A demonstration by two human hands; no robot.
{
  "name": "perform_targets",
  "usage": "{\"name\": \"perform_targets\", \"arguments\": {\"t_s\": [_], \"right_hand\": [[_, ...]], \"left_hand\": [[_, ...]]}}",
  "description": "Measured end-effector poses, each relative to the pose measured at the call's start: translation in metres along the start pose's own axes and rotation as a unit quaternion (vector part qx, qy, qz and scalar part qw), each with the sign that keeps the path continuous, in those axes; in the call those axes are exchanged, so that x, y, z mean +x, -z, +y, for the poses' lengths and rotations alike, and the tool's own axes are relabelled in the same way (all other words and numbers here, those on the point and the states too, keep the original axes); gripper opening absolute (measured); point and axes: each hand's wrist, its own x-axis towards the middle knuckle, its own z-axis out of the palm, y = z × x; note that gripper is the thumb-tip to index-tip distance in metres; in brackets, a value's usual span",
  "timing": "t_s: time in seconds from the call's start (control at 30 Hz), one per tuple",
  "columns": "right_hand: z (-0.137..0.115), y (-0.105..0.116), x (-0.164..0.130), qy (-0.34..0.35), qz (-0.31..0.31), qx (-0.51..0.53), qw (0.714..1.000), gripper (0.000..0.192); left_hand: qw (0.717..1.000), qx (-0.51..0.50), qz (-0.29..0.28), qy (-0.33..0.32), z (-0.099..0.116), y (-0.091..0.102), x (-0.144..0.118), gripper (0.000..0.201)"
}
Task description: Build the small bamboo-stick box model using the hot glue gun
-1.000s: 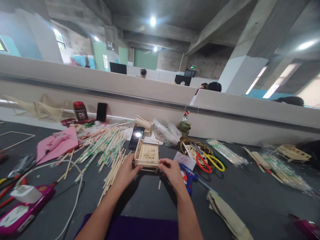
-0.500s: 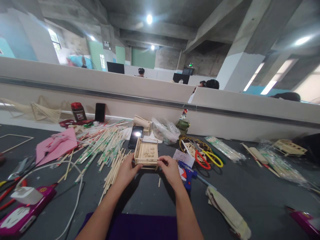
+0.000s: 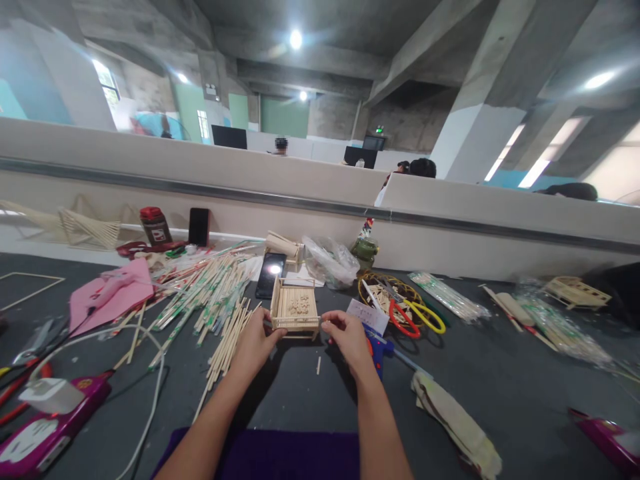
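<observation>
A small bed-like model made of wooden sticks stands on the dark table in front of me, with rails round its slatted top and little wooden bits lying on it. My left hand grips its front left corner, thumb along the front rail. Just off the front right corner is my right hand, its thumb and fingertips drawn together in a pinch; what they hold, if anything, is too small to make out. A short stick piece lies on the table between my hands.
Loose sticks and wrapped bundles spread to the left, near a pink glue gun and a white cable. Behind the model lies a phone. Scissors rest on a basket at right, near a blue glue gun and cloth.
My right hand has shifted slightly right, off the model's front right corner. My left hand keeps its hold, and the model has hardly moved.
</observation>
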Motion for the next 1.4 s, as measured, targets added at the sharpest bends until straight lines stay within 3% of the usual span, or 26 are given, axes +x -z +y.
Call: {"name": "perform_targets", "arguments": {"t_s": [0.2, 0.37, 0.67, 0.83, 0.97, 1.03, 1.1, 1.2, 1.4], "right_hand": [[-0.004, 0.005, -0.002, 0.003, 0.035, -0.006, 0.999, 0.025], [-0.005, -0.002, -0.002, 0.010, 0.038, 0.017, 0.999, 0.025], [-0.001, -0.002, -0.001, 0.018, 0.075, -0.021, 0.997, 0.025], [0.000, -0.002, 0.001, 0.000, 0.135, 0.029, 0.990, 0.034], [-0.006, -0.006, -0.001, 0.009, 0.148, 0.077, 0.986, 0.036], [-0.013, -0.009, -0.003, 0.026, 0.135, 0.078, 0.987, 0.034], [-0.020, -0.013, -0.007, 0.046, 0.101, 0.087, 0.990, 0.030], [-0.032, -0.022, -0.015, 0.078, 0.041, 0.109, 0.990, 0.022], [-0.044, -0.054, -0.033, 0.135, -0.016, 0.082, 0.987, 0.015]], "left_hand": [[1.000, -0.013, -0.002, 0.006, -0.004, -0.002, 0.001, 0.030], [0.998, -0.046, 0.039, -0.020, -0.004, -0.003, 0.002, 0.045], [0.995, -0.081, 0.046, -0.023, -0.002, -0.003, 0.002, 0.092], [0.988, -0.063, 0.097, -0.103, 0.008, 0.004, 0.001, 0.075], [0.967, -0.011, 0.209, -0.145, 0.020, 0.015, -0.004, 0.044], [0.961, -0.003, 0.233, -0.152, 0.024, 0.018, -0.009, 0.023], [0.960, -0.019, 0.216, -0.176, 0.027, 0.017, -0.014, 0.013], [0.959, -0.052, 0.172, -0.221, 0.030, 0.011, -0.022, 0.016], [0.978, -0.087, 0.079, -0.172, 0.034, 0.002, -0.027, 0.027]]}}
